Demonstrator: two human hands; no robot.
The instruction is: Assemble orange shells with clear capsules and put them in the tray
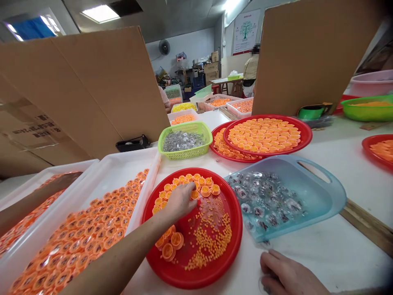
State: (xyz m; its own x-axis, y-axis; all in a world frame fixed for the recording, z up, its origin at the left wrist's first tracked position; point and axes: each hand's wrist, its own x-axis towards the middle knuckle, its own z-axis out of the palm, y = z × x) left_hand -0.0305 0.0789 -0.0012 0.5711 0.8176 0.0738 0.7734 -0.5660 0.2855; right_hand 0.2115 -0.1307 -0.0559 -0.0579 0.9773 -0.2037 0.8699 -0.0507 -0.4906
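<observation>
My left hand [181, 200] reaches over a round red tray [187, 282], its thumb and forefinger closed about a small orange cup [194, 195]. More orange cups with yellow-orange filling [168, 250] stand along the tray's far and left sides. Loose orange beads [211, 241] are scattered over its right half. On the white table at the lower right, my right hand [287, 272] rests with curled fingers. A clear plastic edge shows beside its fingertips, but what they hold is mostly hidden. Beyond that hand, a light-blue basin [325, 200] contains clear-wrapped round pieces [267, 196].
White trays [115, 162] of orange pieces line the left; another person's arm [39, 192] reaches into the outer one. A green basket [184, 155] with clear pieces and stacked red trays [307, 127] of orange cups stand behind. Cardboard panels [92, 90] rise on both sides.
</observation>
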